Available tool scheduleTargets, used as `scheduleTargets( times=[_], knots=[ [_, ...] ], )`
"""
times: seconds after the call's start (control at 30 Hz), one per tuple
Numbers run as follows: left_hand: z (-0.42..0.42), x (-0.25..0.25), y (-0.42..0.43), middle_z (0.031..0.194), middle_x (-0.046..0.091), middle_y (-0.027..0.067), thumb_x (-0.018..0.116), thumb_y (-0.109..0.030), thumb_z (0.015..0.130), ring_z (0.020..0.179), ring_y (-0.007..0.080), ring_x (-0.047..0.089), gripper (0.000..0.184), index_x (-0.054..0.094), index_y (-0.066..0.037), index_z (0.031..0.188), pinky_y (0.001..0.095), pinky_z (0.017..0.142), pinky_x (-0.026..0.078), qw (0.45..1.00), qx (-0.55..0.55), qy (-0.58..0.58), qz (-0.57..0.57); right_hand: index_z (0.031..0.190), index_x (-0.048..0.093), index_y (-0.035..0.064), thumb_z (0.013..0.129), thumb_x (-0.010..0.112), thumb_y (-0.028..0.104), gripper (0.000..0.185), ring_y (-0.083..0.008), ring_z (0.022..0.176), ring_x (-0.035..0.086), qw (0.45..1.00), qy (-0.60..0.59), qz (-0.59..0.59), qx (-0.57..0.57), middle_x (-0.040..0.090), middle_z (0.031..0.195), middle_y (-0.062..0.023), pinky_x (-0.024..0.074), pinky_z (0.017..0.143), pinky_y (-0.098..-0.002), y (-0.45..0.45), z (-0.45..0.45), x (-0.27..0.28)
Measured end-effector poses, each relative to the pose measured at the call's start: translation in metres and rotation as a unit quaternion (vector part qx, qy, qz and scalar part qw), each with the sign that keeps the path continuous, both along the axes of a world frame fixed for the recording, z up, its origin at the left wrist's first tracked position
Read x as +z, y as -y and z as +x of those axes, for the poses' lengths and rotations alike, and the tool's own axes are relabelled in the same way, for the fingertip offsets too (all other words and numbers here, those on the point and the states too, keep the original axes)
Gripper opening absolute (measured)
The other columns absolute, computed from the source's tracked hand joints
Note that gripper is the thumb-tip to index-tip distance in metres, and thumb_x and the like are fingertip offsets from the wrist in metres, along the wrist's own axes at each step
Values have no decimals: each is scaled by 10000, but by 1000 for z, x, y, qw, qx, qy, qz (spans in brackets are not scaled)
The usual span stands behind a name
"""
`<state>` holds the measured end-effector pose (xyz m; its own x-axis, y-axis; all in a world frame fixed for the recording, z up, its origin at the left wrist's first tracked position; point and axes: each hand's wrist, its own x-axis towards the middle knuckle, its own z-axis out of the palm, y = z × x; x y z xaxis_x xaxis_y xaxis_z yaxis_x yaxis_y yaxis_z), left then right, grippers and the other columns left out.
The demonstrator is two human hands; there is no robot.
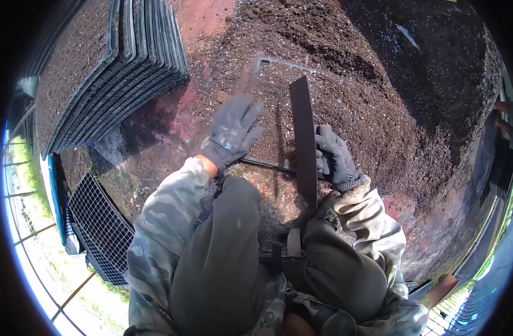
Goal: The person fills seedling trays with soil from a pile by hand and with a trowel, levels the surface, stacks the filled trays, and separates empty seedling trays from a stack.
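My right hand [336, 158], in a dark grey work glove, is closed on a long flat dark strip [304, 129] that stands on edge in front of me. My left hand [234, 127], gloved the same way, has its fingers stretched apart and holds nothing. It is over the left side of a seedling tray [265, 164] mostly buried under loose brown soil [256, 84]. Only the tray's near edge and part of its far rim show. Motion slightly blurs the left fingertips.
A tall stack of black soil-filled trays [139, 67] stands at the left. Below it leans a black mesh tray [99, 229]. A large soil heap [379, 84] rises ahead and to the right. Part of another person's arm [504, 106] shows at the far right edge.
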<state>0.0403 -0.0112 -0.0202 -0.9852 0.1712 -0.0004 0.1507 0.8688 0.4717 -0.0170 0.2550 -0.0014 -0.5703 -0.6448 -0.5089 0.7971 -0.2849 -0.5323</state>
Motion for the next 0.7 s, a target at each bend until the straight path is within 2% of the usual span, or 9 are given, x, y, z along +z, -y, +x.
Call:
scheduleTargets(
  times=[0.1, 0.2, 0.23, 0.27, 0.33, 0.37, 0.47, 0.6, 0.7],
  knots=[
    [-29, -46, -36, 1417, 382, 159, 533, -335, 859, 1321, 349, 359, 471, 499, -205, 1310, 525, 1100, 255, 974, -194, -117, -5, 1123, 501, 6, 921, 530, 144, 246, -61, 500, 463, 991, -44, 121, -38, 477, 700, -3, 381, 412, -183, -27, -5, 14],
    [-62, -73, -58, 1424, 386, 122, 529, -359, 856, 1348, 309, 329, 478, 492, -238, 1317, 528, 1131, 188, 954, -256, -153, -3, 1133, 495, 13, 932, 486, 153, 246, -73, 551, 494, 983, -65, 153, -84, 491, 734, -14, 409, 451, -190, -53, -2, 16],
    [-76, -68, -54, 1451, 359, 106, 492, -382, 876, 1375, 293, 284, 477, 463, -283, 1341, 517, 1138, 164, 957, -256, -109, -83, 1139, 492, 20, 938, 461, 161, 247, -81, 597, 524, 982, -34, 139, -126, 513, 770, -26, 438, 491, -193, -60, 1, 18],
    [-90, -66, -45, 1451, 359, 106, 492, -382, 876, 1375, 293, 284, 477, 463, -283, 1341, 517, 1138, 164, 959, -252, -104, -77, 1139, 492, 20, 938, 461, 161, 247, -81, 597, 524, 982, -29, 144, -121, 513, 770, -26, 438, 491, -193, -70, 8, 12],
    [-125, -64, -20, 1492, 307, 100, 458, -389, 897, 1398, 279, 245, 478, 434, -290, 1364, 505, 1147, 135, 978, -131, -57, -154, 1127, 489, 28, 951, 407, 157, 234, -113, 725, 566, 907, -247, 335, -68, 554, 871, -51, 490, 633, -226, -76, 11, 2],
    [-140, -59, -8, 1491, 309, 101, 437, -393, 913, 1397, 283, 246, 468, 435, -271, 1365, 504, 1148, 124, 977, -108, -78, -165, 1117, 517, 26, 956, 371, 117, 236, -140, 865, 574, 955, -89, 261, -110, 562, 966, -62, 498, 745, -271, -75, 7, 14],
    [-177, -80, 16, 1486, 316, 105, 389, -408, 942, 1393, 294, 248, 471, 422, -236, 1379, 505, 1148, 108, 973, -21, -90, -209, 1134, 546, -1, 969, 354, 102, 274, -156, 935, 582, 975, -70, 162, -137, 569, 1031, -67, 509, 782, -289, -81, 7, -2],
    [-192, -88, 9, 1486, 315, 116, 325, -459, 968, 1395, 308, 236, 524, 374, -203, 1423, 498, 1149, 100, 963, 138, -54, -227, 1179, 547, -11, 975, 376, 123, 298, -167, 1030, 573, 955, -128, 253, -83, 567, 1124, -84, 507, 845, -294, -74, -2, -11],
    [-174, -62, -19, 1494, 299, 132, 368, -506, 943, 1401, 308, 226, 586, 378, -166, 1420, 482, 1149, 121, 977, 16, -71, -198, 1213, 536, -7, 974, 395, 119, 304, -184, 1075, 568, 975, -80, 191, -83, 563, 1190, -98, 496, 896, -311, -69, -11, -19]
  ],
)
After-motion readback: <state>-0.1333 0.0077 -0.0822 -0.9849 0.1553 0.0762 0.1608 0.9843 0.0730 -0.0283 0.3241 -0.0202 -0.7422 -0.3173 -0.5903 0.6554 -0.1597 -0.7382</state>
